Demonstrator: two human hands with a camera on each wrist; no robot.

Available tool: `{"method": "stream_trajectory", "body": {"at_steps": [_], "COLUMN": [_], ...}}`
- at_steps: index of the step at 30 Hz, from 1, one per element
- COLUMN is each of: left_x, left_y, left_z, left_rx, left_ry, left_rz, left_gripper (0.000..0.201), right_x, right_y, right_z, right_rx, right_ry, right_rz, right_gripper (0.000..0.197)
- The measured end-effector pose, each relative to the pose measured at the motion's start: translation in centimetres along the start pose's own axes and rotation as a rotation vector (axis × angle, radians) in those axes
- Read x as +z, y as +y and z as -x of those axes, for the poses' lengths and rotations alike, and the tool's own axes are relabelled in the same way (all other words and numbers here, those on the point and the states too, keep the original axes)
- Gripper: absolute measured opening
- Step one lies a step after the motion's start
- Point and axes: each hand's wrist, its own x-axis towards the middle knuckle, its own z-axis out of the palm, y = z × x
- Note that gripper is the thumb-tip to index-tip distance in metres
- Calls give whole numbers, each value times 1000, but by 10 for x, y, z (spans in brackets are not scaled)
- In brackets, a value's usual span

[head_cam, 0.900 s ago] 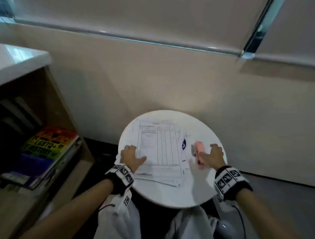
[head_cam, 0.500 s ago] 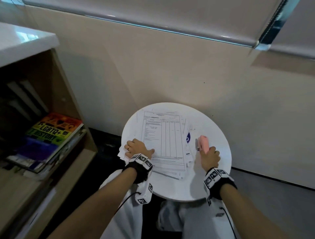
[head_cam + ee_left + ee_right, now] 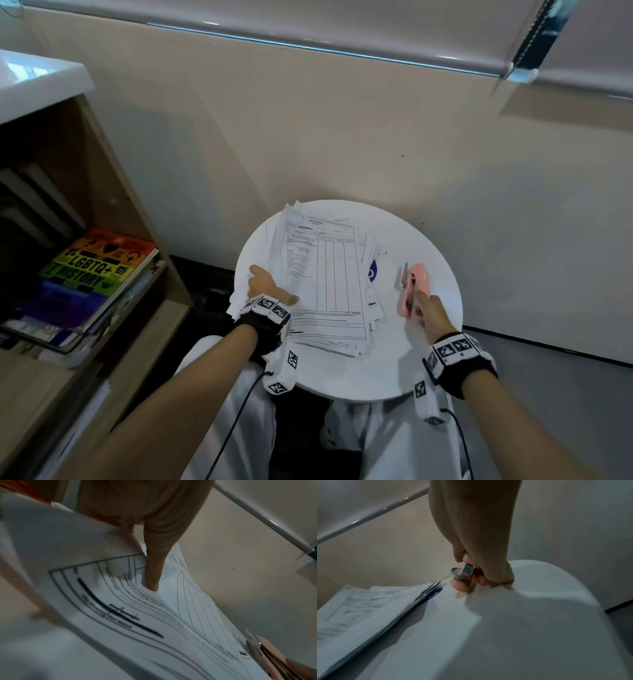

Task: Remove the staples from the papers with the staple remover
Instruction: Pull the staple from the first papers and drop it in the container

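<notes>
A loose stack of printed papers [image 3: 325, 274] lies on the left half of a small round white table [image 3: 421, 240]. My left hand [image 3: 265, 287] grips the stack's left edge, the thumb on top of the sheets; in the left wrist view the thumb [image 3: 154, 568] presses into the papers [image 3: 120, 601], which bend upward. A pink staple remover [image 3: 416, 286] with metal jaws is to the right of the stack. My right hand [image 3: 426, 308] grips its near end. In the right wrist view the staple remover [image 3: 464, 580] touches the table [image 3: 522, 628] beside the papers [image 3: 368, 608].
A wooden shelf unit [image 3: 113, 192] stands at the left, holding a rainbow-covered book [image 3: 99, 267] on other books. A beige wall [image 3: 342, 130] rises right behind the table. My knees in white trousers [image 3: 394, 442] are under the table's near edge.
My right hand has closed round the pink staple remover and tilted it up on the table. My left hand has slid to the stack's left edge and taken hold of it.
</notes>
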Motion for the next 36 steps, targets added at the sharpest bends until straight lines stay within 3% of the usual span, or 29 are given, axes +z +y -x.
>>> {"method": "stream_trajectory", "body": {"at_steps": [6, 8, 11, 14, 16, 18, 20, 21, 23, 25, 27, 29, 32, 36], "left_x": [5, 4, -2, 0, 9, 20, 29, 32, 30, 20, 8, 2, 4, 16], "left_y": [-13, -22, -37, -54, -64, -73, -81, -84, -85, -80, -70, -57, -35, -15], "left_z": [16, 22, 41, 63, 78, 91, 94, 93, 87, 85, 85, 78, 53, 24], "left_rx": [386, 501, 570, 478, 378, 285, 186, 156, 160, 248, 412, 636, 794, 773], "left_ry": [139, 123, -69, -194, -301, -369, -415, -432, -402, -300, -79, 114, 35, -214], "left_rz": [187, 323, 519, 544, 521, 498, 493, 474, 322, 22, -377, -552, -549, -722], "left_gripper": [34, 30, 40, 38, 29, 28, 29, 29, 32, 37, 53, 54, 47, 71], "right_x": [-9, -15, -24, -26, -18, -4, 16, 27, 50, 69, 81, 87, 94, 105], "right_y": [10, 4, -13, -39, -55, -64, -64, -62, -52, -40, -32, -32, -37, -39], "right_z": [12, 18, 31, 47, 58, 69, 76, 79, 80, 77, 71, 69, 70, 72], "right_rx": [-63, -64, -105, -259, -332, -304, -244, -225, -193, -163, -148, -149, -151, -227], "right_ry": [19, 14, -11, -50, -93, -165, -279, -352, -469, -472, -417, -374, -341, -313], "right_rz": [-214, -312, -393, -376, -369, -296, -64, 58, 280, 434, 535, 621, 686, 709], "right_gripper": [30, 30, 26, 33, 26, 35, 52, 49, 37, 34, 39, 42, 46, 53]}}
